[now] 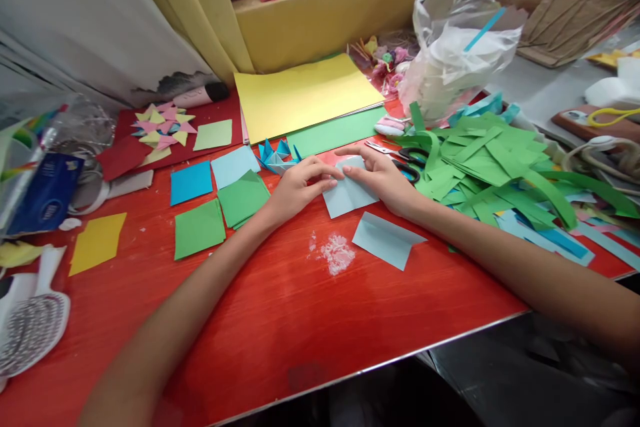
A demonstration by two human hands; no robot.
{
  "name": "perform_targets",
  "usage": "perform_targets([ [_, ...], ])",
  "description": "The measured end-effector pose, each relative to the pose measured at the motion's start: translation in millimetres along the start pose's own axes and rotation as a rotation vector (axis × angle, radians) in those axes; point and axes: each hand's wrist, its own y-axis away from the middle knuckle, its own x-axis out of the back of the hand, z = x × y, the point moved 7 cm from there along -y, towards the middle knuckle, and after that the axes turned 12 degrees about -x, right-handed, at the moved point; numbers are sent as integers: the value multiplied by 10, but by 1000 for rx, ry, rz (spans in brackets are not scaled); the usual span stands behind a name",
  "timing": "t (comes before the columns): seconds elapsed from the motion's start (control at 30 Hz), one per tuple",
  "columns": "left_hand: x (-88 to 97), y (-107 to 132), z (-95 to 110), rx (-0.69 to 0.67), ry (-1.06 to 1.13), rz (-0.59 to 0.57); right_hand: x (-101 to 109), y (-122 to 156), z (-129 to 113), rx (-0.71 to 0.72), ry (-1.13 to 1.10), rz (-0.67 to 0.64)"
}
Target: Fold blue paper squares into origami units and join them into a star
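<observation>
A light blue square of paper (347,199) with a crease down it lies on the red table between my two hands. At its upper left edge, the fingers of my left hand (303,185) are bent together in a pinch. From the right, my right hand (384,180) grips the same sheet, thumb over its upper part and index finger curved behind. Just below lies a second light blue paper (387,240) with a raised fold. A blue folded paper piece (277,157) stands behind my left hand.
Green paper stacks (200,229), a blue square (191,183) and a yellow square (97,243) lie left. Black-handled scissors (413,163) and a heap of green scraps (493,160) are right. White flakes (337,253) dot the front. Yellow sheets (305,93) lie behind.
</observation>
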Motion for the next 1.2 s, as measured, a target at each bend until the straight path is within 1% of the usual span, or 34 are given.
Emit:
perform_targets([
  [0.07, 2, -2, -5, 15, 7, -2, -2, -4, 5, -1, -20, -4],
  [0.2, 18, -5, -8, 45, 39, 12, 35, -17, 14, -7, -52, 51],
  [0.27, 23, -3, -12, 50, 50, 23, 40, -20, 20, -25, -106, 54],
  [0.37, 10, 8, -52, 81, 145, 45, 8, -16, 19, -53, -223, 0],
  [0.43, -14, 20, -100, 133, 248, 57, -17, -11, 15, -63, -288, -39],
  [0.53, -54, 33, -149, 213, 358, 60, -28, -9, 19, -62, -316, -52],
  [0.7, -61, 34, -167, 271, 463, 89, -21, -22, 62, -82, -256, -36],
  [0.87, -28, 49, -185, 312, 498, 120, 31, -31, 63, -56, -183, 38],
  [1.03, -71, 37, -139, 366, 525, 67, 44, -8, 3, 20, -10, 96],
  [1.2, -106, 21, -129, 385, 531, 54, 45, -1, -14, 49, 61, 107],
])
